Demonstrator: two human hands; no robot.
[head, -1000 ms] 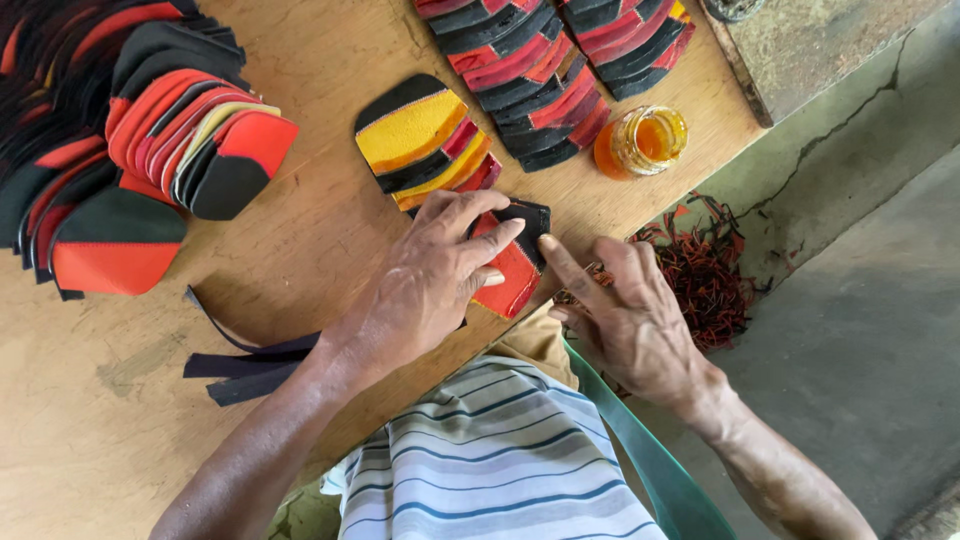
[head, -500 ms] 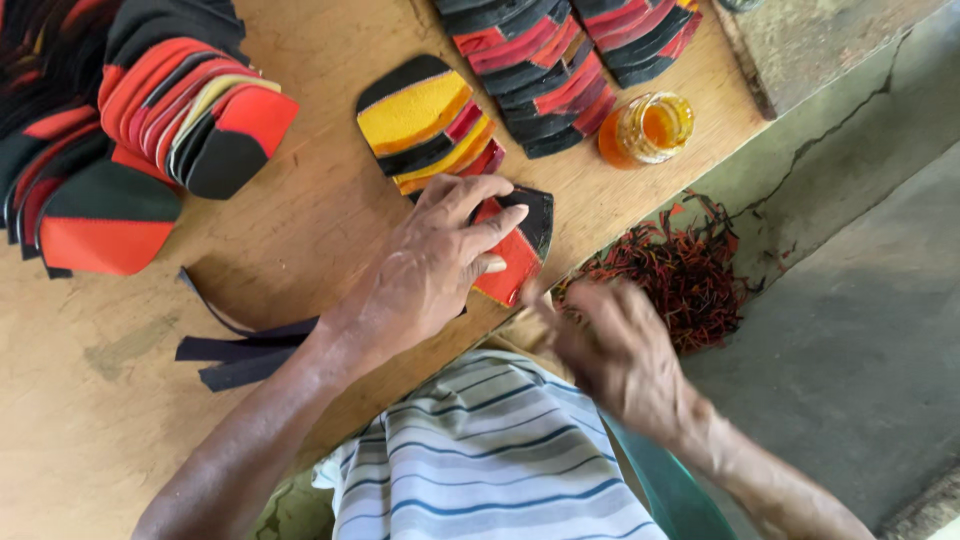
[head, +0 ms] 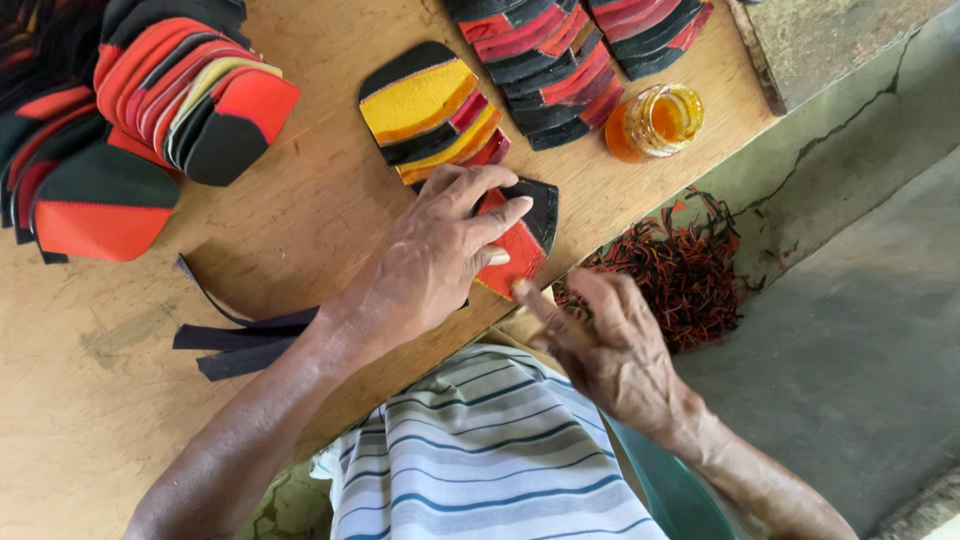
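A wooden worktable [head: 300, 210] is seen from above, near its front edge. Fanned stacks of red-and-black fabric panels [head: 130, 130] are laid at the far left, further stacks [head: 560, 60] at the top. A heap of red thread scraps [head: 680, 275] lies on the floor beside the table. A yellow, black and red pile [head: 430, 115] is placed just beyond the hands. The left hand [head: 430, 265] is pressed flat, fingers spread, on a red-and-black panel [head: 525, 240] at the table edge. The right hand [head: 610, 350] is held open, its fingertip touching that panel's lower edge. An amber glass jar [head: 655, 122] stands nearby; black straps [head: 240, 340] lie alongside the left wrist.

Wooden table [head: 300, 250], cracked grey concrete floor [head: 850, 330]
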